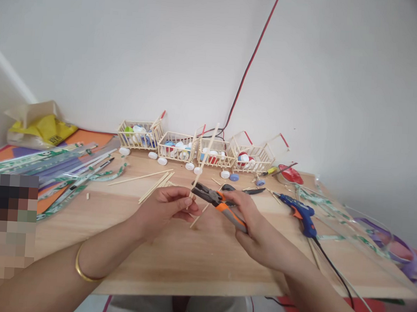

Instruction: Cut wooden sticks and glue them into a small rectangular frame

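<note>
Between the thumb and fingers of my left hand (173,203) is the lower end of a thin wooden stick (209,149), tilted upward. My right hand (252,224) is wrapped round the orange-and-grey handles of a pair of pliers (223,205). Their jaws sit at the stick, just above my left fingertips; whether they bite into it I cannot tell. More loose sticks (156,186) lie on the wooden table (187,267) behind my left hand. A dark-handled tool (254,191) lies partly hidden behind the pliers.
Several small stick-built carts (141,135) with bottle-cap wheels line the wall, filled with caps. A blue glue gun (302,213) with its cord lies at right. Plastic packaging strips (63,166) and a yellow bag (44,129) are at left, a red container (290,175) at the back right.
</note>
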A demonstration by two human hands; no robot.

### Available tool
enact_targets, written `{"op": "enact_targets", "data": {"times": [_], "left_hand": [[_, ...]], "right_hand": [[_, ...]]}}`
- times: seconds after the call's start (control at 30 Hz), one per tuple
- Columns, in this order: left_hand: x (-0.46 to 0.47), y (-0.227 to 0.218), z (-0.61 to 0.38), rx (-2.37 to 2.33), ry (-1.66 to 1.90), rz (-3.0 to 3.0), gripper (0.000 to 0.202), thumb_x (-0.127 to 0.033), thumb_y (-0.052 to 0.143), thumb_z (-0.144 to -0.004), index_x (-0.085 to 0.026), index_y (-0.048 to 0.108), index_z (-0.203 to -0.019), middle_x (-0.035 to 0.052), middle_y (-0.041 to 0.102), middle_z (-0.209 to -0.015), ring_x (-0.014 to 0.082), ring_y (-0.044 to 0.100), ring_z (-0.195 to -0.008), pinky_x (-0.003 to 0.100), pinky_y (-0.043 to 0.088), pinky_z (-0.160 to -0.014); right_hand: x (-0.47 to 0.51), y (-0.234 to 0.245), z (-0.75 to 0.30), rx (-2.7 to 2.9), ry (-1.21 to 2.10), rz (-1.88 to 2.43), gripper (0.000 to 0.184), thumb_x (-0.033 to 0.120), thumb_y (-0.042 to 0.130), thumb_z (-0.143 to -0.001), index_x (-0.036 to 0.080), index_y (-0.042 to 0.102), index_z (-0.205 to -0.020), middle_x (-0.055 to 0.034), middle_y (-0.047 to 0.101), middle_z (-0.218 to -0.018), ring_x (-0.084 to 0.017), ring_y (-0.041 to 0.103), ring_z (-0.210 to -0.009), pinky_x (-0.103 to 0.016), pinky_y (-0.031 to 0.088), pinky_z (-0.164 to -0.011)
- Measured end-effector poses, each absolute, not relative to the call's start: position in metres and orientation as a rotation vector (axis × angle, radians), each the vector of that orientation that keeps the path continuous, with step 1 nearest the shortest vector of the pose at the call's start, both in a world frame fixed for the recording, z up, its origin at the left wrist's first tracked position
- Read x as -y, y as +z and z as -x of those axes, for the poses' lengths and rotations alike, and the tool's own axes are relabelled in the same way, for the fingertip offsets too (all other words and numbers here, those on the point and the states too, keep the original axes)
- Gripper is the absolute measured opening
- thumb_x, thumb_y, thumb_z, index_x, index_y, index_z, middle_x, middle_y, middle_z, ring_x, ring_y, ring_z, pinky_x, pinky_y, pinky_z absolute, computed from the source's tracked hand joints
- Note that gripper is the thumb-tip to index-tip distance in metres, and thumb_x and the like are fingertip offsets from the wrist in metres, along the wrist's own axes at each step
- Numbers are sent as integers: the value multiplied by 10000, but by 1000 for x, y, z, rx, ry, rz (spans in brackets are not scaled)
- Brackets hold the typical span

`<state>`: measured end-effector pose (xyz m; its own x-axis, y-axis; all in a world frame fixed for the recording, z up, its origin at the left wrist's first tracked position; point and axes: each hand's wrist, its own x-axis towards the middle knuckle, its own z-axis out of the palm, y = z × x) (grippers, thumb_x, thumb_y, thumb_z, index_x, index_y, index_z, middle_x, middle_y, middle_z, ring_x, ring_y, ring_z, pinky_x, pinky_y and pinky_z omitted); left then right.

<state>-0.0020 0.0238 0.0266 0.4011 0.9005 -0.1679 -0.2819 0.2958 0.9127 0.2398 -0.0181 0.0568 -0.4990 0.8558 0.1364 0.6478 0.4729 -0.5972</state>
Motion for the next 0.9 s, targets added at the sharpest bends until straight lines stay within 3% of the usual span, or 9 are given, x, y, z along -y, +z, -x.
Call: {"op": "enact_targets", "data": {"times": [0.3, 0.47, 0.63, 0.9], "left_hand": [[-23, 29, 2, -787, 903, -1127, 126, -285, 690, -723, -165, 718, -748, 55, 711, -744, 175, 669, -716, 274, 550, -646], [-23, 31, 3, -801, 849, -1056, 153, -278, 723, -693, -148, 688, -767, 39, 692, -683, 162, 666, -666, 260, 546, -618], [-22, 36, 3, -804, 785, -888, 225, -267, 759, -656, -132, 636, -788, 18, 677, -669, 162, 676, -666, 236, 545, -591], [-22, 38, 4, -867, 730, -687, 189, -151, 715, -695, -120, 598, -841, 47, 685, -670, 182, 693, -671, 230, 555, -576]], "right_hand": [[12, 41, -234, 2321, 605, 1265, 863, -17, 426, -634, 238, 208, -1430, -111, 260, -1425, -259, 187, -1369, -469, 248, -1108], [12, 57, -237, 2300, 909, 1270, 796, 2, 422, -646, 239, 293, -1394, -79, 376, -1392, -232, 339, -1303, -416, 304, -1079], [11, 66, -240, 2271, 1136, 1338, 740, 36, 428, -702, 259, 312, -1398, -48, 406, -1404, -218, 373, -1290, -389, 311, -1064], [6, 71, -238, 2306, 1346, 1230, 606, 93, 434, -795, 231, 354, -1379, -64, 579, -1144, -175, 529, -1071, -331, 429, -918]]}}
